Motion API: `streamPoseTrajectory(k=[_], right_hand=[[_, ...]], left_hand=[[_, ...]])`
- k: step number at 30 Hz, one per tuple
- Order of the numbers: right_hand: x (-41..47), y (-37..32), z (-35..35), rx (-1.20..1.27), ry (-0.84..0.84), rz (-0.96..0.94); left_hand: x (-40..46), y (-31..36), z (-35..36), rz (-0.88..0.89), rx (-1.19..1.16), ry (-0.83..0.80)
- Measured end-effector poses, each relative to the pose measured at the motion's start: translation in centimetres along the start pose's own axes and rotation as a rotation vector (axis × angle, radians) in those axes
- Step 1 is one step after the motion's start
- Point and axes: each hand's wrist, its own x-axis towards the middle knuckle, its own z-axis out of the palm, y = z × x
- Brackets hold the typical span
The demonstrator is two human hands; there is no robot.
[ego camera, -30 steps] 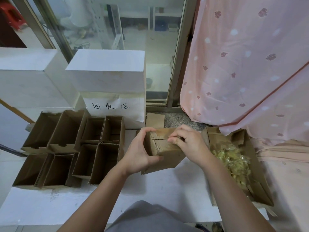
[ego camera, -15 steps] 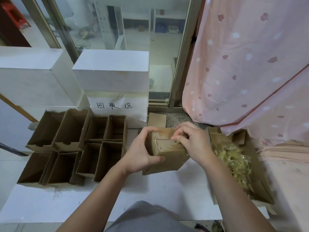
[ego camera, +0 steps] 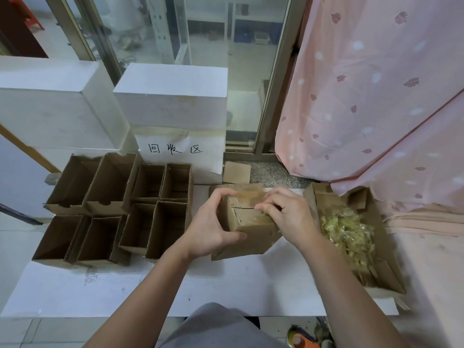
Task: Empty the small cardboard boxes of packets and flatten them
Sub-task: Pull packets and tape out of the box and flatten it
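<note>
A small closed cardboard box (ego camera: pixel 247 222) stands on the white board (ego camera: pixel 175 285) in the middle, its top flaps taped along the seam. My left hand (ego camera: pixel 212 226) grips its left side, thumb across the front. My right hand (ego camera: pixel 288 214) rests on the top right, fingertips pinching at the clear tape on the seam. To the right lies an open cardboard box (ego camera: pixel 376 267) holding a heap of yellowish clear packets (ego camera: pixel 346 232).
Several empty open cardboard boxes (ego camera: pixel 115 209) stand in rows on the left. Behind them are white foam blocks (ego camera: pixel 173 94) and a paper sign (ego camera: pixel 180 151) with handwriting. A loose cardboard flap (ego camera: pixel 236 172) lies behind the held box. A pink curtain (ego camera: pixel 371 91) hangs at right.
My right hand's fingers have shifted a little along the box top, working at the tape. The box and my left hand have stayed in place.
</note>
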Motion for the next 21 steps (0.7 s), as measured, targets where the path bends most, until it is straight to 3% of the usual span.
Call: streamPoseTrajectory(k=[11,18,21], right_hand=[[-1.0,-0.3,-1.7,-0.107,-0.214,-0.009],[-1.1,0.1,-2.6,-0.143,-0.017,-0.004],[-0.9,-0.5,-2.7,-0.036,0.013,0.084]], left_hand=[[-1.1,0.0,0.2,0.011,-0.009,-0.005],[-2.0,-0.6,-0.8,0.023,-0.008,-0.014],[-2.0,-0.2,-0.9,0.055,0.054,-0.038]])
